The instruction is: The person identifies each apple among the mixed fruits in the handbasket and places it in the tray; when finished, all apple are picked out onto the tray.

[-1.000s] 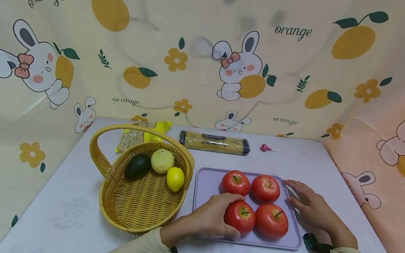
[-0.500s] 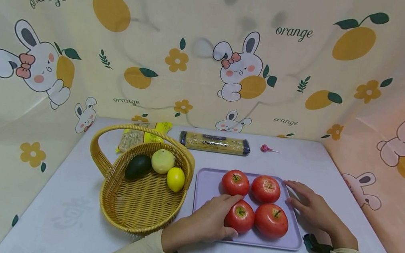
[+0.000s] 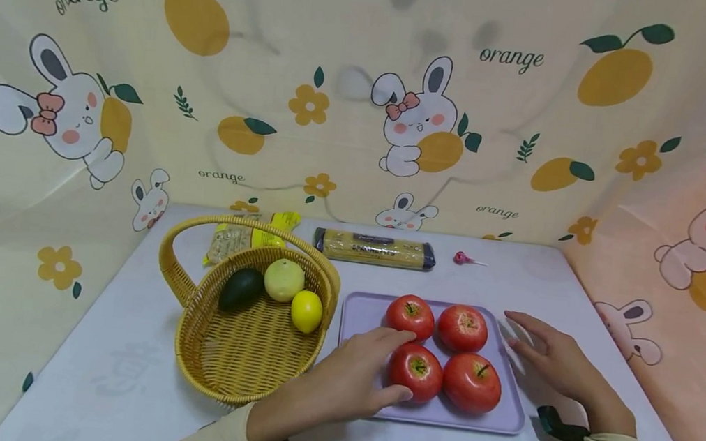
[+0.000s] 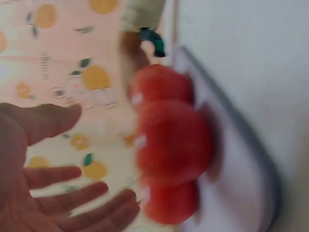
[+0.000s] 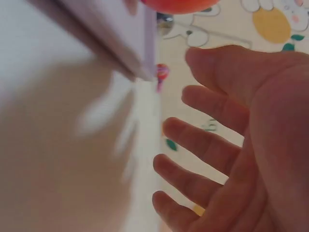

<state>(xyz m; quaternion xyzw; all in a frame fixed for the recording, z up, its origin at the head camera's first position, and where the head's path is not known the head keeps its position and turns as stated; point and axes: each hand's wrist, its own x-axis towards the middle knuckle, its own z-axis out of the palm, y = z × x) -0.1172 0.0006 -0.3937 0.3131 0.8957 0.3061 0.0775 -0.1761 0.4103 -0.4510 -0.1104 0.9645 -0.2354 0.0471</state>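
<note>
My left hand (image 3: 352, 371) is beside the front left apple (image 3: 416, 373), fingers spread and holding nothing. The left wrist view shows a gap between these fingers and the red apples (image 4: 174, 140). All the apples sit on a lilac tray (image 3: 362, 314): the front right apple (image 3: 472, 384), the back left apple (image 3: 410, 316) and the back right apple (image 3: 462, 328). Just off the tray's right edge, my right hand (image 3: 567, 362) hovers with relaxed, parted fingers. Its palm holds nothing in the right wrist view.
Left of the tray stands a wicker basket (image 3: 240, 358) with a tall handle. It contains an avocado (image 3: 242, 291), a pale green round fruit (image 3: 284, 280) and a lemon (image 3: 306, 312). Behind lie a yellow bag (image 3: 231, 241), a spaghetti pack (image 3: 374, 249) and a lollipop (image 3: 464, 258).
My left hand has let go of the front left apple and drawn back slightly to the left. My right hand has moved a little to the right, away from the tray's edge.
</note>
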